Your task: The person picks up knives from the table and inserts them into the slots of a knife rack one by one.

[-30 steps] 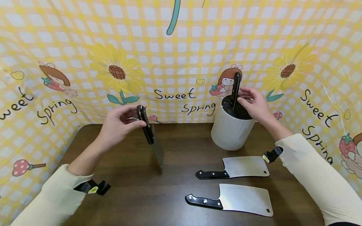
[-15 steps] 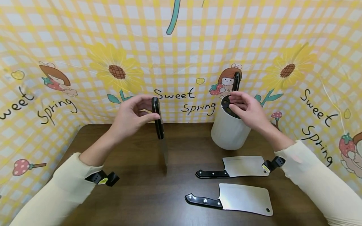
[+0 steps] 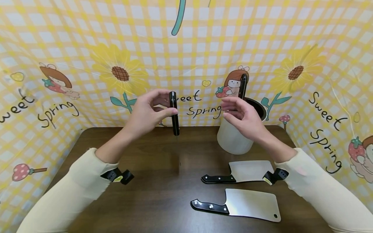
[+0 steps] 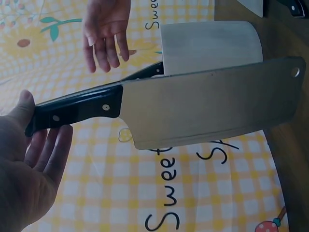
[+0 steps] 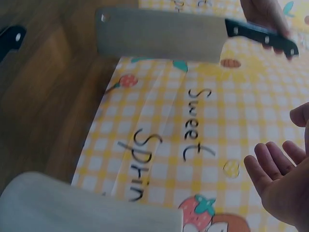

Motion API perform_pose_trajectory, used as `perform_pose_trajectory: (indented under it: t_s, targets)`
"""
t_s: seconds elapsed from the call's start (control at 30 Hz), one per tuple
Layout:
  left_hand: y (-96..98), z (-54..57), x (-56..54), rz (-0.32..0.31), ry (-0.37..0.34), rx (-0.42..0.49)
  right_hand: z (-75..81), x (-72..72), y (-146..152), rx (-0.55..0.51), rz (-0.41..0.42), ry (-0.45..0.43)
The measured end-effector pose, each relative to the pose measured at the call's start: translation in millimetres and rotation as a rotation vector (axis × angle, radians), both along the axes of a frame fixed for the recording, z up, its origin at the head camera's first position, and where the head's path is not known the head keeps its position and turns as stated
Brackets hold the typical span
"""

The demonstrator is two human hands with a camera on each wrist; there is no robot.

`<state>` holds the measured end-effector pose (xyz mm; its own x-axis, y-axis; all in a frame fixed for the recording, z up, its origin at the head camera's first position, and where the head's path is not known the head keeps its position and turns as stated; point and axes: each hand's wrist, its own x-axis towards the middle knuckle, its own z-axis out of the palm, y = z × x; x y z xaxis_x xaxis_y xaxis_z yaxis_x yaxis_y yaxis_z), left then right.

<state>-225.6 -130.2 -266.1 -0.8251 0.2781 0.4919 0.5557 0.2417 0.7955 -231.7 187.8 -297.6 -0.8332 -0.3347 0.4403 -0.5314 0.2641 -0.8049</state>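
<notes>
Hanging handle-up from the left hand, a cleaver is held clear of the counter, to the left of a white knife block. The thumb and fingers pinch its black riveted handle near the butt end. The head view catches the cleaver nearly edge-on, so the blade is hard to make out there; the left wrist view shows the broad blade side-on, with a round hole in its far corner.

The right hand holds nothing. Its fingers are loosely bent and spread, with the thumb apart from them, and in the head view it covers part of the knife block's top and side. The right wrist view shows it well apart from the raised cleaver. Behind this hand, a black knife handle stands up from the block, whose dark top shows to the right.

Nearer the person, two more cleavers lie flat on the brown wooden counter, one in front of the other: a rear cleaver and a front cleaver. Both have their black handles pointing left. Pale sleeves cover the forearms, each carrying a small black wrist camera. Yellow checked cloth printed with sunflowers and "Sweet Spring" lines the back and sides.
</notes>
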Motion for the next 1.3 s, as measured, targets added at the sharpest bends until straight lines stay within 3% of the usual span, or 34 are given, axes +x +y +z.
perform_pose_trajectory:
  t_s: [0.33, 0.63, 0.87, 1.3]
  targets:
    - [19.4, 8.0, -8.2, 0.017, 0.030, -0.030, 1.9, 9.6, -26.9, -0.088, 0.092, 0.000]
    - [43.7, 12.2, -12.0, -0.006, 0.026, -0.004, 0.6, 11.0, -47.5, -0.146, 0.134, -0.017]
    - [60.2, 11.9, -12.3, -0.023, 0.019, 0.021, -4.1, 10.5, -54.1, -0.174, 0.112, -0.022]
    - [74.1, 11.7, -12.9, -0.035, 0.070, 0.040, -6.9, 13.3, -55.6, -0.170, 0.039, -0.022]
